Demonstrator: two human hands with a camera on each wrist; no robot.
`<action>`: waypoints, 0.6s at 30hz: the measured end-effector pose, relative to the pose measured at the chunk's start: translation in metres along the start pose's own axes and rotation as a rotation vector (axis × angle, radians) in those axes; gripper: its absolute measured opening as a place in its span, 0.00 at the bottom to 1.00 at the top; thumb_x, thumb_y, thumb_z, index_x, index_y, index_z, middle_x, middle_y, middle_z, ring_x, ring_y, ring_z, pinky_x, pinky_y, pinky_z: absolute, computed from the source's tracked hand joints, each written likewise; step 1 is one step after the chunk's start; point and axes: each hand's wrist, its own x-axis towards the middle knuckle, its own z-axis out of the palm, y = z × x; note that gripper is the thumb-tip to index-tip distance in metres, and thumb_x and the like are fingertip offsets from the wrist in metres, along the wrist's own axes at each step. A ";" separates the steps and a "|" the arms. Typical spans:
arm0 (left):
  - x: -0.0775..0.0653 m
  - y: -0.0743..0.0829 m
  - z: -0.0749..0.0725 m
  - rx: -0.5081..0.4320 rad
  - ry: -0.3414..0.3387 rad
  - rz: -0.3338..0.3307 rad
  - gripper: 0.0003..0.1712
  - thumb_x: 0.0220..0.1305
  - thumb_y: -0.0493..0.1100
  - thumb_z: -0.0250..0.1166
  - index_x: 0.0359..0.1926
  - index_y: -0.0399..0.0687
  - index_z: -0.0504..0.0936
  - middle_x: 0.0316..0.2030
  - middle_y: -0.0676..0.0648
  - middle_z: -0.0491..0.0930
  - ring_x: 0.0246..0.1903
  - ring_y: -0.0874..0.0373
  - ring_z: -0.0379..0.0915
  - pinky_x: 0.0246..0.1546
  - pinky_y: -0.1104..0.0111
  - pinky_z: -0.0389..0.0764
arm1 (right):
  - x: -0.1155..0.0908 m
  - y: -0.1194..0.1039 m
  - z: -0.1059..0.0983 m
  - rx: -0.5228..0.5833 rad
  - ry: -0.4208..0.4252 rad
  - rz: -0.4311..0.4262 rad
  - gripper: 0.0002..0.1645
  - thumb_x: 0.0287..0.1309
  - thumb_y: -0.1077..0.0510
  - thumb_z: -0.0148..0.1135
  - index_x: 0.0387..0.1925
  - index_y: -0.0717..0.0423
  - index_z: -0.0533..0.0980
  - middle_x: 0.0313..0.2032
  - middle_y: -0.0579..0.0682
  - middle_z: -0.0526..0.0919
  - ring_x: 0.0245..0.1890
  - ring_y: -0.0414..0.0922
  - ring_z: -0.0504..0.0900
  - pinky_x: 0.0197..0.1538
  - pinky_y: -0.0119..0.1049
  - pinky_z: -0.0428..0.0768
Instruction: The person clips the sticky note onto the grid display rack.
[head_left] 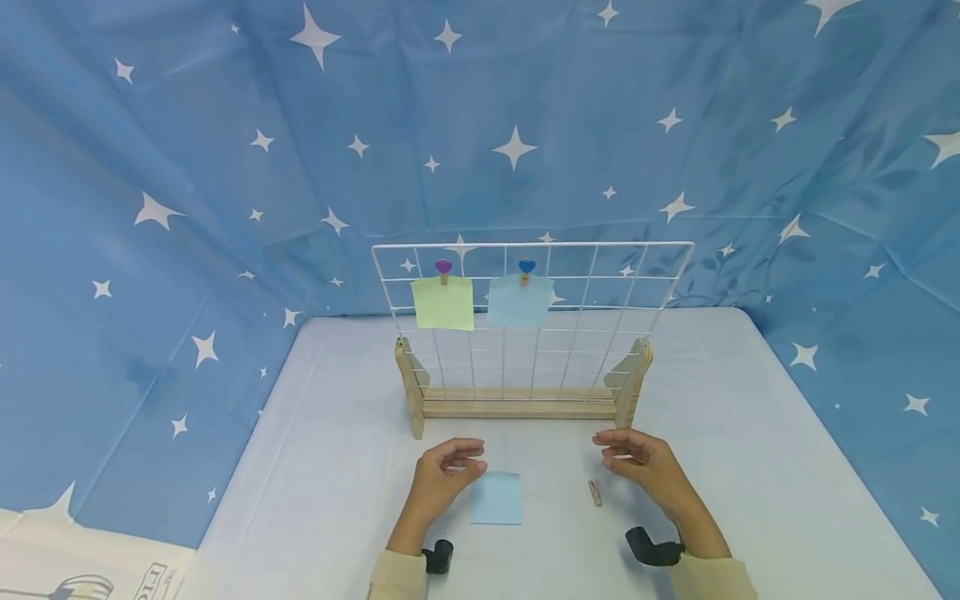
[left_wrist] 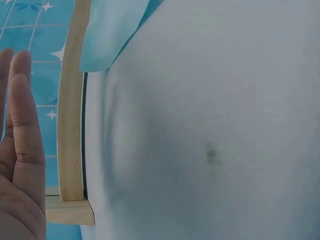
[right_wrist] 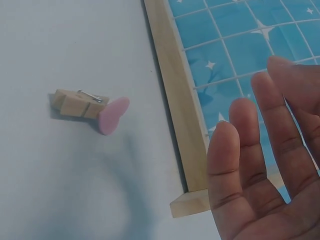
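My left hand (head_left: 444, 477) hovers above the table with relaxed fingers and nothing in them, beside a blue sticky note (head_left: 497, 500) lying on the cloth. In the left wrist view that blue note (left_wrist: 112, 35) shows with one edge lifted. Over to the right, my right hand (head_left: 647, 467) is also raised, its fingers loosely bent around nothing. Below its fingertips lies a small wooden clothespin (head_left: 596, 493); the right wrist view shows a pink heart (right_wrist: 114, 116) on its end. Behind both hands stands a white wire grid (head_left: 585, 321) in a wooden base (head_left: 517, 409).
On the grid hang a green note (head_left: 444, 305) under a purple-heart clothespin (head_left: 443, 268) and a blue note (head_left: 519, 302) under a blue-heart clothespin (head_left: 527, 268). A star-patterned blue curtain (head_left: 480, 108) surrounds the white table (head_left: 337, 433). Printed cloth (head_left: 97, 558) lies at lower left.
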 end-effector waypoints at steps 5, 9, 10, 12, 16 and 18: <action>0.000 -0.001 0.001 0.013 0.001 -0.014 0.19 0.67 0.39 0.77 0.56 0.36 0.88 0.51 0.42 0.90 0.52 0.47 0.86 0.55 0.69 0.83 | 0.000 0.005 0.000 0.019 -0.015 -0.001 0.19 0.65 0.74 0.69 0.56 0.77 0.79 0.52 0.55 0.91 0.47 0.37 0.88 0.48 0.27 0.85; -0.002 -0.002 0.001 0.011 0.000 -0.027 0.20 0.67 0.39 0.77 0.56 0.36 0.88 0.51 0.42 0.90 0.51 0.49 0.87 0.55 0.70 0.84 | -0.001 0.010 0.000 0.016 -0.026 0.002 0.20 0.64 0.74 0.69 0.56 0.77 0.79 0.52 0.56 0.91 0.46 0.38 0.88 0.48 0.27 0.85; -0.002 -0.002 0.001 0.014 -0.002 -0.028 0.20 0.67 0.39 0.77 0.56 0.36 0.88 0.51 0.42 0.90 0.50 0.50 0.87 0.55 0.70 0.84 | -0.001 0.010 0.000 0.015 -0.027 0.006 0.20 0.64 0.74 0.69 0.56 0.77 0.79 0.52 0.57 0.91 0.46 0.39 0.88 0.48 0.27 0.85; -0.003 -0.003 0.001 0.015 -0.005 -0.029 0.19 0.67 0.38 0.77 0.56 0.36 0.88 0.51 0.41 0.90 0.50 0.50 0.87 0.54 0.71 0.84 | -0.002 0.012 0.001 0.011 -0.030 0.021 0.20 0.64 0.73 0.69 0.56 0.76 0.79 0.52 0.57 0.90 0.46 0.39 0.87 0.49 0.27 0.84; -0.003 -0.006 0.001 0.030 -0.004 -0.022 0.18 0.68 0.37 0.76 0.56 0.36 0.88 0.52 0.39 0.90 0.51 0.47 0.87 0.54 0.71 0.84 | -0.004 0.014 0.002 0.003 -0.053 0.057 0.20 0.64 0.72 0.69 0.56 0.76 0.80 0.53 0.58 0.90 0.47 0.39 0.86 0.50 0.28 0.83; -0.003 -0.008 0.001 0.042 0.005 -0.019 0.18 0.68 0.37 0.76 0.56 0.36 0.88 0.52 0.39 0.90 0.52 0.46 0.88 0.54 0.71 0.84 | -0.004 0.016 0.002 -0.003 -0.066 0.073 0.21 0.64 0.72 0.69 0.57 0.76 0.79 0.53 0.59 0.89 0.47 0.39 0.86 0.49 0.29 0.83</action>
